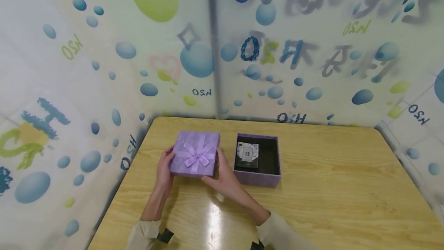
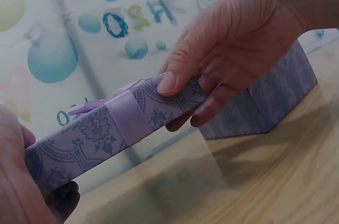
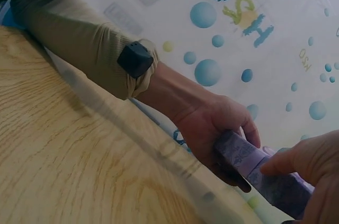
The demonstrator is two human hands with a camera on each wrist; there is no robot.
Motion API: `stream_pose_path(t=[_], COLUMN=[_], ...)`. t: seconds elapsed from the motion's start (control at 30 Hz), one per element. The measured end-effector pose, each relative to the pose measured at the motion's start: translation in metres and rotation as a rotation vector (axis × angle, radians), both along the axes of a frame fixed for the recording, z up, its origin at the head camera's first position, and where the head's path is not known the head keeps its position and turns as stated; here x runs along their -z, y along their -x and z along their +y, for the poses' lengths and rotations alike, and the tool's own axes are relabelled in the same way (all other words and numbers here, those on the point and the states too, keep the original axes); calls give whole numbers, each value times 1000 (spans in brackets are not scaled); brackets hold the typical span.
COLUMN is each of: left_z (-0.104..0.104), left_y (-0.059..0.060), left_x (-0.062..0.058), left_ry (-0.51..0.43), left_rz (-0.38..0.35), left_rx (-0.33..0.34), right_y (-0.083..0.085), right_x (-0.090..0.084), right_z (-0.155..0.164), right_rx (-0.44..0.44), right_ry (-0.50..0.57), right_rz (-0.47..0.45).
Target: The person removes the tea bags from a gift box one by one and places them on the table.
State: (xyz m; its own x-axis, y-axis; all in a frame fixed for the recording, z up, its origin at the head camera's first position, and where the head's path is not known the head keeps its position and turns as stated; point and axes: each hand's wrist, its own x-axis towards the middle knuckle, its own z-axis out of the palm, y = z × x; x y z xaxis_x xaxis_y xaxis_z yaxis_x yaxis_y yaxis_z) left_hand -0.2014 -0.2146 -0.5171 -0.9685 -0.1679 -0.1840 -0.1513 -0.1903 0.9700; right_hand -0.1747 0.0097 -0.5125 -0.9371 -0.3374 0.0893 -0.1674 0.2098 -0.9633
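Observation:
A purple box lid (image 1: 196, 153) with a lilac ribbon bow is held a little above the wooden table (image 1: 329, 188), left of centre. My left hand (image 1: 165, 168) grips its left edge. My right hand (image 1: 223, 176) grips its right edge, thumb on top and fingers underneath. In the left wrist view the lid (image 2: 100, 134) spans between both hands, with my right hand (image 2: 233, 49) pinching its rim. The right wrist view shows my left hand (image 3: 217, 128) curled round the lid's (image 3: 265, 179) end. The open purple box (image 1: 257, 160) stands just right of the lid, with a small patterned item (image 1: 247, 152) inside.
The table sits in a corner of walls (image 1: 104, 68) covered with a bubble and letter print. Bare tabletop stretches to the right of the box and toward the front edge. Black wrist devices (image 1: 165, 235) sit on both beige sleeves.

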Motion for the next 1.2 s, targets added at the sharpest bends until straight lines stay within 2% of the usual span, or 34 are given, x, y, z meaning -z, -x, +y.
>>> stream_pose_path(t=[0.27,0.5,0.7,0.97,1.2], left_z=[-5,-7,-5,-1,-4], left_y=[2,6,9,10,12], left_x=[16,30,38,44,47], left_ry=[91,107,128,347,434], left_rz=[12,14,3,38,67], left_rx=[-116,-216,-244,-291,-268], right_y=[2,6,8,17,21], right_x=[25,47,57,64,65], right_z=[-10,-15,-16,-19,-22], right_rx=[35,50,88,114,97], right_ry=[-32,8,-6,-183,-225], right_rz=[-2,-38,25,77,76])
